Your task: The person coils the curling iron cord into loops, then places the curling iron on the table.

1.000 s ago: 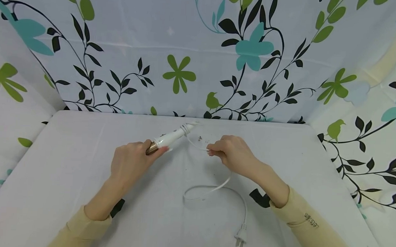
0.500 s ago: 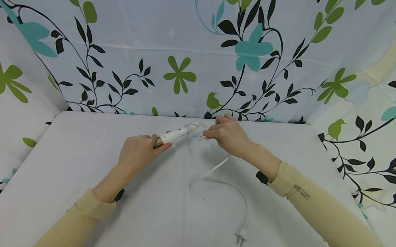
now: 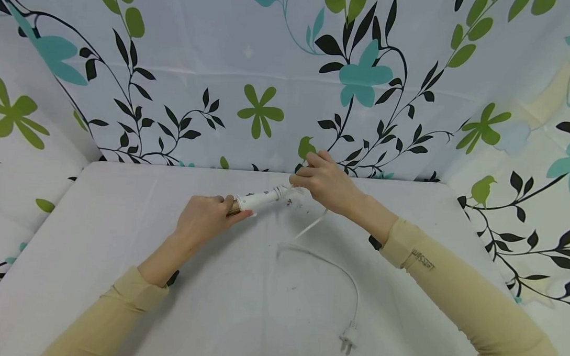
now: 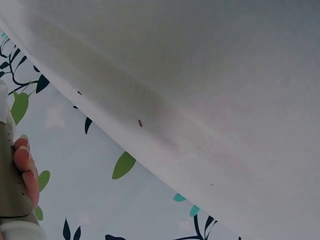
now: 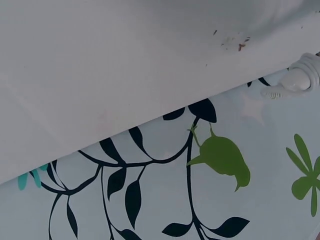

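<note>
My left hand [image 3: 205,214] grips a white and gold hair iron [image 3: 260,199] by its gold part, its white handle slanting up to the right. In the left wrist view, fingertips [image 4: 25,162] wrap the gold part. At the handle's far end, my right hand [image 3: 324,184] pinches the white power cord [image 3: 311,224]. Cord turns appear wound round that end, where the right wrist view shows the ribbed cord sleeve [image 5: 277,92]. From under the right hand the cord runs down to the table, ending in a two-pin plug [image 3: 348,340]. The right fingers are mostly hidden.
A white-covered table [image 3: 122,235] lies beneath both hands. Small dark specks [image 5: 241,47] dot it near the back edge. A leaf-patterned cloth [image 3: 200,54] hangs behind and at the sides.
My right hand has risen toward the back and slightly left, up to the handle's end, drawing the cord along. The left hand has shifted a little right and up with the hair iron.
</note>
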`<state>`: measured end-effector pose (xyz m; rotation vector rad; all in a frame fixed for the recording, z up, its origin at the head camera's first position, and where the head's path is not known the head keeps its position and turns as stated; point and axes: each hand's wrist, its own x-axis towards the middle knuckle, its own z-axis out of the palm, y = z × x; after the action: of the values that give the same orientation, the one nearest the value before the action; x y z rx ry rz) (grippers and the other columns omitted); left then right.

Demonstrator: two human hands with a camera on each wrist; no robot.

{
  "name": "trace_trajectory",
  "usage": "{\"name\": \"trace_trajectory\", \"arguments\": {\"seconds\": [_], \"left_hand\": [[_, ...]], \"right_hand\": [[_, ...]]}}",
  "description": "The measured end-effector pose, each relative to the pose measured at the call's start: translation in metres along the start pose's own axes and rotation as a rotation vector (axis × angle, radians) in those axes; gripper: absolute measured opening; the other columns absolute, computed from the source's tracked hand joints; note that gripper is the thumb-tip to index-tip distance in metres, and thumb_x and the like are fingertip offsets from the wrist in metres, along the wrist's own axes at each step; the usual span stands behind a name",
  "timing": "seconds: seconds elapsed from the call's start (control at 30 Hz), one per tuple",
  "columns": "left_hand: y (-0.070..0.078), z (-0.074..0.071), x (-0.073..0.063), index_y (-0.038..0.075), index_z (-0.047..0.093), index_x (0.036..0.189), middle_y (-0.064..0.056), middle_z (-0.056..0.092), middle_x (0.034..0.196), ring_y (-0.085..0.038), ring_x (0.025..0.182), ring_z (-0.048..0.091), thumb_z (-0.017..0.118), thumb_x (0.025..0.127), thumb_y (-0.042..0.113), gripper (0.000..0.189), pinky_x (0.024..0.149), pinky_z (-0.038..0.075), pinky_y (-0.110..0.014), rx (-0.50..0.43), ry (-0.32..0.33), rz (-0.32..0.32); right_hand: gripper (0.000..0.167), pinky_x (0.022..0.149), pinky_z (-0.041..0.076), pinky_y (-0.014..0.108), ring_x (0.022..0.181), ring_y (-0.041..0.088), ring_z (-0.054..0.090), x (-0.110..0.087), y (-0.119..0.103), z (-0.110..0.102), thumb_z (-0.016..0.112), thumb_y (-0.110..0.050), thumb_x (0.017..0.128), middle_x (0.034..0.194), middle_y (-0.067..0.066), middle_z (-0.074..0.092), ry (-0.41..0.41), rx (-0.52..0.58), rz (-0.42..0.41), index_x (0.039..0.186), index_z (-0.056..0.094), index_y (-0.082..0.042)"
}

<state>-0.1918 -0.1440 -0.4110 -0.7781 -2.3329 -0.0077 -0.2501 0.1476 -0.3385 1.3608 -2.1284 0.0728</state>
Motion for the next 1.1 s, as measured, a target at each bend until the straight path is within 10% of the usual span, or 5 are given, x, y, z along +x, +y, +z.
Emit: {"name": "trace_trajectory", "arguments": {"seconds": [0.13,0.73,1.1], "left_hand": [[-0.001,0.003,-0.002,0.006,0.058,0.065,0.002,0.037,0.043,-0.006,0.039,0.017,0.011,0.102,0.066,0.085,0.038,0.017,-0.024,0.014,0.057,0.055],[0.000,0.000,-0.008,0.013,0.046,0.067,0.008,0.033,0.047,-0.002,0.045,0.018,0.034,0.100,0.067,0.064,0.040,0.015,-0.020,-0.147,0.227,0.181],[-0.006,-0.005,-0.013,0.012,0.054,0.070,0.006,0.049,0.050,-0.003,0.042,0.032,0.037,0.097,0.071,0.067,0.039,0.024,-0.020,-0.199,0.218,0.167]], "right_hand": [[0.032,0.074,0.029,0.037,0.073,0.021,0.035,0.006,0.004,0.000,0.067,0.016,0.083,0.072,-0.001,0.069,0.018,-0.001,-0.012,0.088,0.073,-0.014],[0.017,0.074,0.029,0.038,0.071,0.021,0.049,0.006,0.012,0.005,0.076,-0.003,0.084,0.077,0.003,0.067,-0.080,0.112,0.057,0.093,0.077,-0.017],[0.011,0.068,0.032,0.035,0.064,0.020,0.049,-0.004,0.021,0.012,0.079,-0.010,0.081,0.069,0.005,0.055,0.032,0.220,0.025,0.084,0.069,-0.011]]}}
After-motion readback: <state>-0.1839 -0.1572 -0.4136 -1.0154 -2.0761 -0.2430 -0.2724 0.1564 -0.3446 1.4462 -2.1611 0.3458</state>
